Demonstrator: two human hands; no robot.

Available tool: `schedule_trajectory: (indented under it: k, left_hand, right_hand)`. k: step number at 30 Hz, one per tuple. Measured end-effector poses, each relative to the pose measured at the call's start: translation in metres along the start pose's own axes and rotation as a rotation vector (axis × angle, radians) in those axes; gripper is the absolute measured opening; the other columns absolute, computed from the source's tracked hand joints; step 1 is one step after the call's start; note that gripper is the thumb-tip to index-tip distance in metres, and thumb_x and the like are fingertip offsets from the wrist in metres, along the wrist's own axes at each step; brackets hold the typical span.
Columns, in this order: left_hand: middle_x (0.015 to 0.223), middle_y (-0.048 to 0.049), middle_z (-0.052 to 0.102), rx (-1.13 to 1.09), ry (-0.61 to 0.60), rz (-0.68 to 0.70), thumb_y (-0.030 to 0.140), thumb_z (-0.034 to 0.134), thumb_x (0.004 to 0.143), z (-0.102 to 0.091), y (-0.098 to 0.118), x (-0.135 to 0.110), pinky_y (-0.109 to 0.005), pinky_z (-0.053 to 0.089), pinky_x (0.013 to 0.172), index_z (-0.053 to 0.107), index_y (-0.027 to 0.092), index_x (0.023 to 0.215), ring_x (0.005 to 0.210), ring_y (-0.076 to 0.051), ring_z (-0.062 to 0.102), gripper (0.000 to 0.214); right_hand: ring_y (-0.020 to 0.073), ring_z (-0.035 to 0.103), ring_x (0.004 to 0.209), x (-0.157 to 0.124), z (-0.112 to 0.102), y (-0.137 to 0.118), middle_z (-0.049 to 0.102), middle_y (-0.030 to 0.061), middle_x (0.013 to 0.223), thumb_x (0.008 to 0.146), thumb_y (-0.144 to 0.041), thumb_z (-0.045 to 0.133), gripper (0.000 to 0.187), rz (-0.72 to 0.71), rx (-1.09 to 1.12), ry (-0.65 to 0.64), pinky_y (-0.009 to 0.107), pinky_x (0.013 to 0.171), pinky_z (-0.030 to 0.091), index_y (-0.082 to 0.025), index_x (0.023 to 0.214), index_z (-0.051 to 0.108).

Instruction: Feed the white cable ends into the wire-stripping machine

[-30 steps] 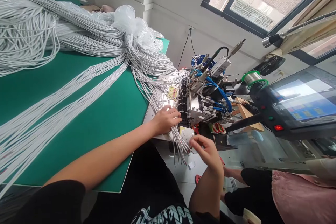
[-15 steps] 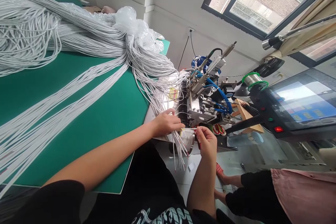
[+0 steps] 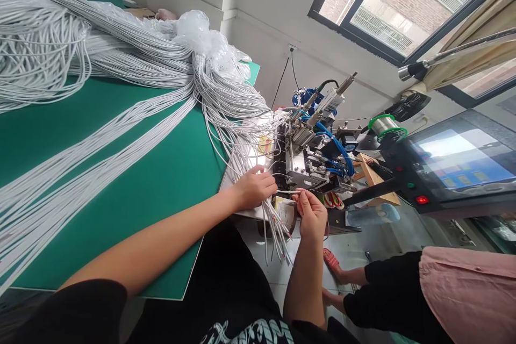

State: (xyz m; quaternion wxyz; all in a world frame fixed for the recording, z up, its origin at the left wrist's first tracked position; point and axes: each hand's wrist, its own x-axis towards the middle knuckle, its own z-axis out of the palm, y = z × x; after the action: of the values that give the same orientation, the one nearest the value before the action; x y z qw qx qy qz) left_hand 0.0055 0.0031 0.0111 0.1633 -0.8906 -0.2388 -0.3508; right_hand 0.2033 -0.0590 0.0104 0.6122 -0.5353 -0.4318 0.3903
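My left hand [image 3: 257,189] is closed around a bunch of white cables [image 3: 276,228], whose loose ends hang below the fingers. From that hand one white cable [image 3: 287,192] runs across to my right hand [image 3: 311,212], which pinches it between thumb and fingers close to its end. The exact tip is hidden by the fingers. Just beyond both hands stands a metal machine [image 3: 298,164] with blue air tubes, and several white cables lead into its near side. A large bundle of white cables [image 3: 226,97] trails over the table to the machine.
The green table [image 3: 177,172] carries more cables and clear plastic bags [image 3: 201,35]. To the right are a lit control screen [image 3: 463,156], a solder-like wire spool [image 3: 387,128] and a bent lamp arm [image 3: 455,54]. Another person in a pink top [image 3: 467,290] stands at lower right.
Both hands have shifted slightly left, still holding the cable between them. The camera view has turned a little, and the other person appears slightly nearer.
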Motion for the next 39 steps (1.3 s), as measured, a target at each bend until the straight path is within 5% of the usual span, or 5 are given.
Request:
schedule_trajectory:
  k: [12, 19, 28, 34, 39]
  left_hand:
    - [0.074, -0.0005, 0.059, -0.001, -0.113, -0.011, 0.004, 0.048, 0.080, -0.003, 0.000, 0.000, -0.039, 0.028, 0.090, 0.062, 0.021, 0.094, 0.079, -0.018, 0.053, 0.026]
    - [0.077, -0.0027, 0.060, -0.011, -0.157, -0.059, 0.007, 0.053, 0.075, 0.003, 0.001, -0.003, -0.042, 0.027, 0.094, 0.063, 0.020, 0.091, 0.084, -0.020, 0.053, 0.023]
    - [0.077, -0.0030, 0.060, -0.020, -0.176, -0.059, 0.005, 0.053, 0.074, 0.004, 0.001, -0.002, -0.043, 0.027, 0.094, 0.063, 0.020, 0.091, 0.084, -0.020, 0.053, 0.025]
    - [0.079, -0.0034, 0.061, -0.019, -0.192, -0.058, 0.004, 0.054, 0.070, 0.003, 0.001, -0.003, -0.042, 0.027, 0.094, 0.063, 0.019, 0.092, 0.086, -0.021, 0.054, 0.028]
    - [0.083, -0.0044, 0.062, -0.042, -0.225, -0.059, 0.004, 0.055, 0.068, 0.002, 0.000, -0.002, -0.042, 0.026, 0.094, 0.063, 0.018, 0.093, 0.090, -0.022, 0.055, 0.030]
  right_hand:
    - [0.0167, 0.055, 0.063, 0.019, -0.019, 0.007, 0.066, 0.0052, 0.074, 0.077, -0.048, 0.066, 0.034, -0.076, -0.529, -0.103, 0.027, 0.059, 0.042, -0.014, 0.082, 0.067]
    - [0.0141, 0.044, 0.062, 0.029, -0.018, 0.018, 0.051, -0.0013, 0.065, 0.082, -0.043, 0.059, 0.028, -0.120, -0.513, -0.174, 0.024, 0.058, 0.035, -0.017, 0.071, 0.056]
    - [0.0097, 0.029, 0.048, 0.033, -0.009, 0.030, 0.034, -0.0064, 0.053, 0.070, -0.044, 0.060, 0.031, 0.141, -0.190, -0.142, 0.023, 0.046, 0.026, -0.020, 0.061, 0.044]
    - [0.0109, 0.036, 0.050, 0.026, -0.009, 0.034, 0.042, -0.0043, 0.055, 0.071, -0.053, 0.061, 0.038, 0.132, -0.198, -0.122, 0.023, 0.048, 0.032, -0.019, 0.063, 0.047]
    - [0.0147, 0.048, 0.060, 0.005, -0.019, 0.011, 0.056, 0.0011, 0.064, 0.078, -0.053, 0.062, 0.037, -0.068, -0.494, 0.039, 0.024, 0.054, 0.039, -0.016, 0.074, 0.061]
